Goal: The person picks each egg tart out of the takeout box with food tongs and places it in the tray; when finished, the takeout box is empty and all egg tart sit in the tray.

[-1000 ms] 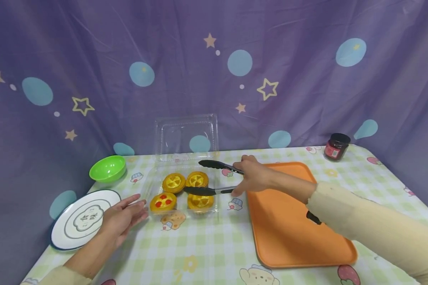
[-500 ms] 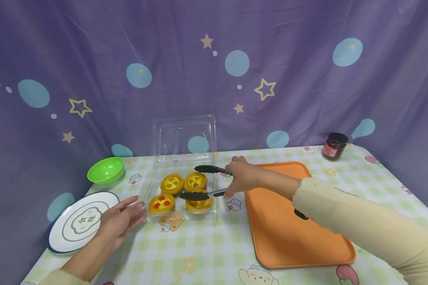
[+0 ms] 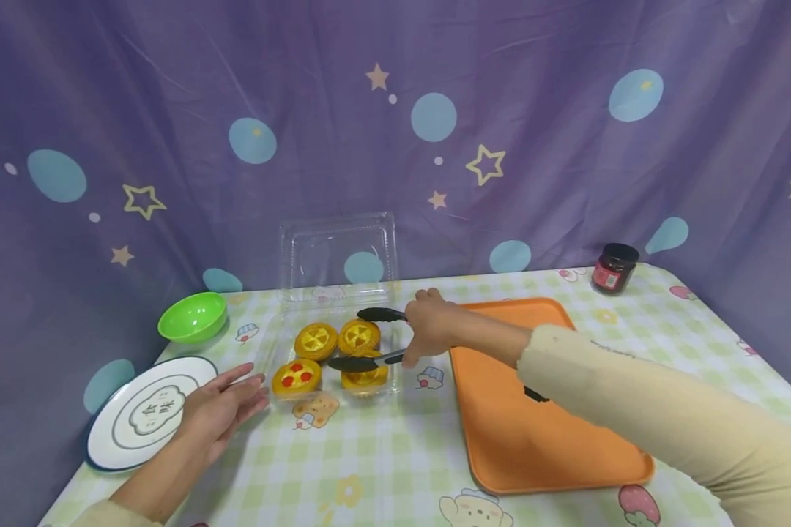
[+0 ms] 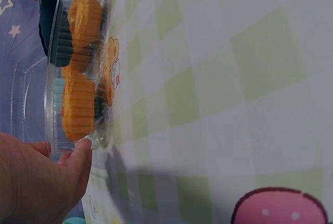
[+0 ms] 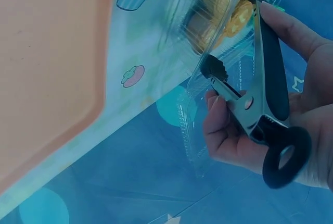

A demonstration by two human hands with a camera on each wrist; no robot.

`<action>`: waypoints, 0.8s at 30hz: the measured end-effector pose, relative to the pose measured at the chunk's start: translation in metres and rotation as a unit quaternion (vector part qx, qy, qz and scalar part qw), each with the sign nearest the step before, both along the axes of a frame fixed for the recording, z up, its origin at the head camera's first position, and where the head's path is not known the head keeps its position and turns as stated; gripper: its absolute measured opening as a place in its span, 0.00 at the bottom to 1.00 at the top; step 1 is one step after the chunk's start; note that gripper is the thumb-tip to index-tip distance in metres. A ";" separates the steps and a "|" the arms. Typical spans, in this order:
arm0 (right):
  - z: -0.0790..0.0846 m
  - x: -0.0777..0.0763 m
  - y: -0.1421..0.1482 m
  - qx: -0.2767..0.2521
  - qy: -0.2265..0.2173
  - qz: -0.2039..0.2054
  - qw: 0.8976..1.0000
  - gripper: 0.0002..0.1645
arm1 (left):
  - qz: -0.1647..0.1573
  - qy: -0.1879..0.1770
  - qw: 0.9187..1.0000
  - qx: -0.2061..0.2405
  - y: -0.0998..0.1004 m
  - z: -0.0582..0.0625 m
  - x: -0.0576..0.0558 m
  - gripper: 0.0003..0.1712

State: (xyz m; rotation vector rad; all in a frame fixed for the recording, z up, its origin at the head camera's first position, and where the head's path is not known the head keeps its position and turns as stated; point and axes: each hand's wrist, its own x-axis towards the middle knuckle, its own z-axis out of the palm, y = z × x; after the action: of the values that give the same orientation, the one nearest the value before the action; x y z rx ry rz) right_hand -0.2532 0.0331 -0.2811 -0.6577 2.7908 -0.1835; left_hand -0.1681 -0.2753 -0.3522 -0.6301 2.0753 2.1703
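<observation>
Several yellow egg tarts sit in a hinged clear plastic box (image 4: 54,104), its lid (image 3: 338,252) standing open at the back. The front-left tart (image 3: 296,377) has red dots on top. My right hand (image 3: 430,323) grips black-and-silver tongs (image 5: 271,67) by their arms. The tongs' jaws are spread: one black tip lies over the front-right tart (image 3: 367,380) in the head view, the other behind the far-right tart (image 3: 359,336). My left hand (image 3: 219,407), fingers extended, has its fingertips right at the box's left side, as the left wrist view also shows.
An orange tray (image 3: 501,439) lies under my right forearm. To the left are a white plate (image 3: 115,432) with a dark rim and a green bowl (image 3: 193,318). A dark-lidded jar (image 3: 615,268) stands at the back right, and a purple curtain (image 3: 554,168) hangs behind the table.
My right hand has moved left with the tongs, bringing their tips farther over the box. The left hand stays beside the box. The view has shifted slightly.
</observation>
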 end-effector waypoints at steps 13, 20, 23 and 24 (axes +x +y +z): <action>-0.002 -0.005 -0.020 0.044 -0.018 -0.014 0.999 0.35 | -0.004 0.008 1.000 0.017 -0.003 -0.001 -0.001 0.38; 0.002 -0.008 -0.021 0.013 -0.049 -0.014 0.999 0.37 | -0.004 0.008 1.000 0.013 -0.004 -0.002 -0.002 0.38; 0.005 -0.011 -0.019 -0.004 -0.076 -0.015 0.997 0.40 | -0.004 0.006 1.000 0.011 -0.004 -0.003 -0.003 0.38; 0.005 -0.012 -0.019 -0.009 -0.082 -0.019 0.996 0.41 | -0.004 0.006 1.000 0.012 -0.004 -0.003 -0.003 0.38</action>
State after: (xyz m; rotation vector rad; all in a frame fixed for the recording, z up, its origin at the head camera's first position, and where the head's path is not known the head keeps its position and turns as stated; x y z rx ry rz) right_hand -0.2650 0.0141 -0.2762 -0.5672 2.6471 -0.2578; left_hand -0.1709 -0.2795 -0.3549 -0.6061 2.0517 2.1956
